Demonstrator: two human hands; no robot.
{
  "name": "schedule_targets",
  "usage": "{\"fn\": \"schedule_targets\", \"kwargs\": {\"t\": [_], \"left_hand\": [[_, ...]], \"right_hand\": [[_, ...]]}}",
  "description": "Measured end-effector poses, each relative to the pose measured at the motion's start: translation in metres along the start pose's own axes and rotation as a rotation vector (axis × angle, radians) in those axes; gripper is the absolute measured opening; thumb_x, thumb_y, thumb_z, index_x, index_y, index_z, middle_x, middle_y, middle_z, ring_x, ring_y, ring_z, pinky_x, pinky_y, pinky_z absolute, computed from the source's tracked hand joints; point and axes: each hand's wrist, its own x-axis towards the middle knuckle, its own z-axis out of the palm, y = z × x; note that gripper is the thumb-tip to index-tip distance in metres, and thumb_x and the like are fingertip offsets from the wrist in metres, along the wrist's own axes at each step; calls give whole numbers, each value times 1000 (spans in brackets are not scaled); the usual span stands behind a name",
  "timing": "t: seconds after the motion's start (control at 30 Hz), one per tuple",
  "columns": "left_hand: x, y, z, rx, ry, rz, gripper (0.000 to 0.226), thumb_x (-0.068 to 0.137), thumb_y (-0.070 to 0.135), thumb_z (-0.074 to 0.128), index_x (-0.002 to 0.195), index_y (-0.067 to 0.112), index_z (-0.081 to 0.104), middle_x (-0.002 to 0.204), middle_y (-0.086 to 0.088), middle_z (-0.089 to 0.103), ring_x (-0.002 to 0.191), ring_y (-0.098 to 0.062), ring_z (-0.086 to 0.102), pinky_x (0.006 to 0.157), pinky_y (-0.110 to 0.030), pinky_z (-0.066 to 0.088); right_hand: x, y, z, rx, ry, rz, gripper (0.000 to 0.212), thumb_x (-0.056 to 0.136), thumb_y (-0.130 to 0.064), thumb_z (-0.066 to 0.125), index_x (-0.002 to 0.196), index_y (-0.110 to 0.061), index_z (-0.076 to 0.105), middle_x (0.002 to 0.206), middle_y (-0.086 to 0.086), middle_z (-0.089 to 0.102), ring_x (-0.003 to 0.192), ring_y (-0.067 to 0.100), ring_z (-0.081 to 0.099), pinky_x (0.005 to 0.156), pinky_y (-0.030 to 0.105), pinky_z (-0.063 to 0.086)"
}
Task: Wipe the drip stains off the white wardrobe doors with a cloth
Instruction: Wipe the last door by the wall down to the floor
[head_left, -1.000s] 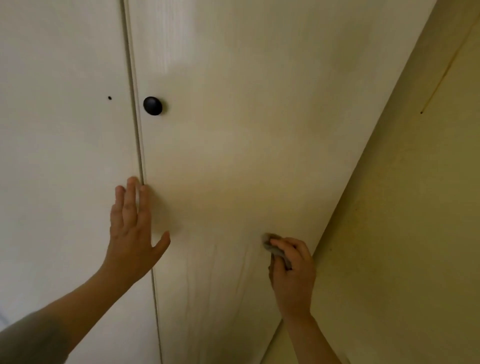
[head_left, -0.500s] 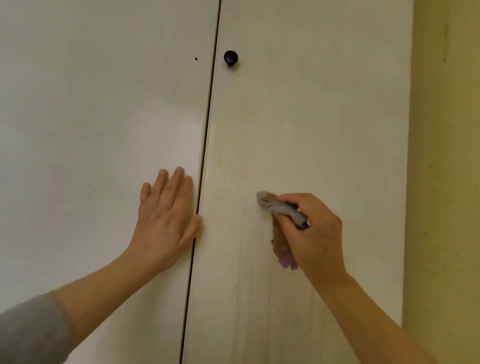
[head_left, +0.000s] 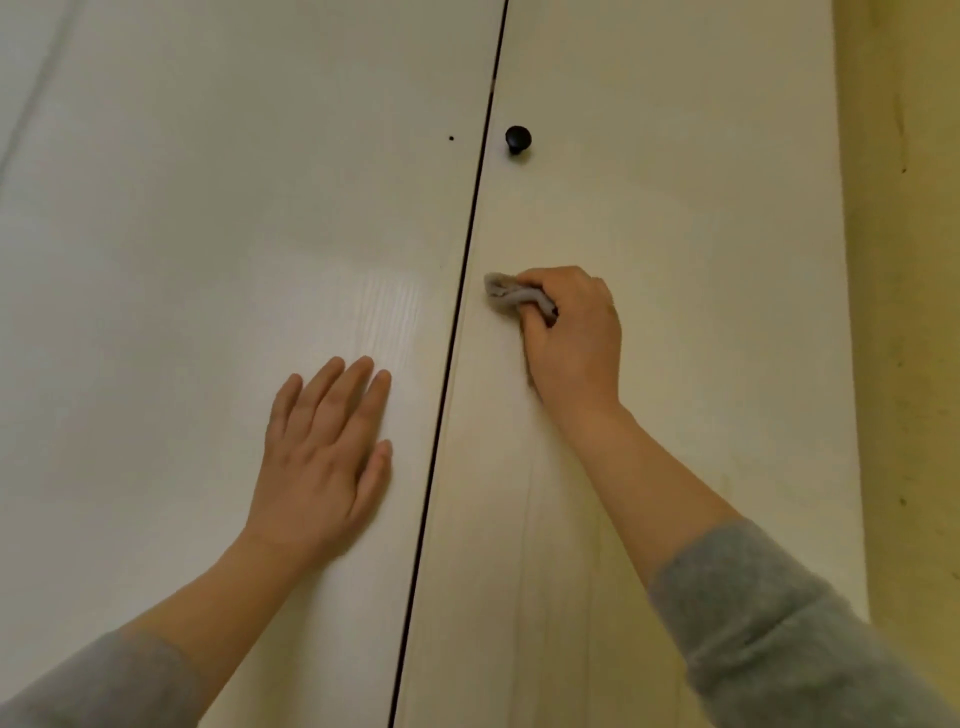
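Observation:
Two white wardrobe doors fill the view, split by a dark vertical gap. My right hand (head_left: 571, 338) grips a small crumpled grey cloth (head_left: 511, 296) and holds it against the right door (head_left: 701, 234), close to the gap and below the black knob (head_left: 518, 139). Faint vertical drip streaks (head_left: 530, 519) run down the right door under my right hand. My left hand (head_left: 322, 457) lies flat with straight fingers on the left door (head_left: 208, 234), just left of the gap.
A yellow wall (head_left: 909, 312) borders the right door on the right. A small dark hole (head_left: 451, 139) marks the left door near the knob's height. Grey sleeves cover both forearms at the bottom.
My right hand has carried the cloth up and left across the right door toward the gap. The view has shifted and straightened. My left hand stays flat on the left door.

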Motion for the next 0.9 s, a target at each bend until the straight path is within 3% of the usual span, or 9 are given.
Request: {"fn": "schedule_targets", "kwargs": {"t": [0.1, 0.17, 0.3, 0.47, 0.53, 0.63, 0.73, 0.8, 0.9], "left_hand": [[4, -3, 2, -2, 48, 24, 59, 97, 35, 33, 150, 9, 39, 155, -12, 37, 146, -31, 29, 121, -51, 14], [2, -4, 3, -2, 67, 31, 58, 97, 35, 34, 149, 9, 40, 155, -12, 37, 145, -32, 29, 120, -51, 15], [2, -8, 7, 7, 88, 40, 58, 98, 35, 32, 149, 9, 40, 156, -12, 36, 146, -31, 28, 120, -51, 14], [4, -8, 7, 28, 74, 36, 58, 98, 34, 32, 150, 9, 38, 156, -14, 36, 145, -32, 27, 120, -52, 14], [3, -7, 7, 26, 47, 25, 59, 98, 34, 30, 151, 10, 37, 157, -13, 34, 146, -31, 25, 121, -51, 12], [1, -5, 7, 23, 42, 18, 59, 98, 35, 30, 151, 9, 38, 157, -13, 34, 146, -31, 25, 121, -51, 11], [1, -5, 7, 15, 61, 23, 59, 97, 35, 31, 150, 9, 39, 156, -13, 35, 146, -31, 26, 121, -51, 12], [2, -6, 7, 10, 79, 25, 59, 97, 34, 31, 149, 8, 40, 155, -14, 37, 145, -31, 27, 121, -51, 13], [2, -6, 8, 3, 82, 24, 59, 98, 35, 31, 149, 8, 40, 155, -13, 37, 145, -31, 27, 120, -52, 14]], "right_hand": [[0, -1, 25, 7, 69, 37, 18, 90, -9, 64, 101, -19, 74, 96, -6, 59, 90, 17, 51, 72, 5, 34], [-8, -2, 23, 27, 78, -32, 17, 90, -12, 64, 100, -20, 75, 94, -7, 56, 89, 14, 48, 73, 6, 35], [-64, -9, 16, 30, -56, -214, 22, 92, -21, 58, 104, -14, 76, 92, 3, 61, 87, 17, 50, 73, 21, 41], [-131, -17, -12, 90, -255, -291, 17, 97, -21, 63, 104, -14, 77, 94, 0, 68, 86, 17, 58, 74, 28, 50], [-113, -6, -25, 50, -180, -239, 18, 92, -14, 63, 104, -12, 76, 92, 2, 65, 84, 18, 58, 74, 26, 48], [-54, 22, -34, -88, 60, 12, 24, 84, -8, 62, 105, -11, 74, 95, 6, 62, 87, 25, 60, 73, 25, 43], [-11, 44, -26, -184, 138, 179, 27, 89, -9, 59, 112, -13, 72, 102, 6, 60, 96, 25, 57, 74, 18, 32], [-17, 41, -17, -189, 140, 148, 28, 88, -7, 57, 111, -12, 71, 101, 7, 60, 95, 25, 54, 74, 20, 33], [-76, 24, -12, -126, 38, -71, 31, 83, -9, 56, 109, -10, 73, 98, 8, 61, 92, 24, 52, 77, 21, 35]]}}
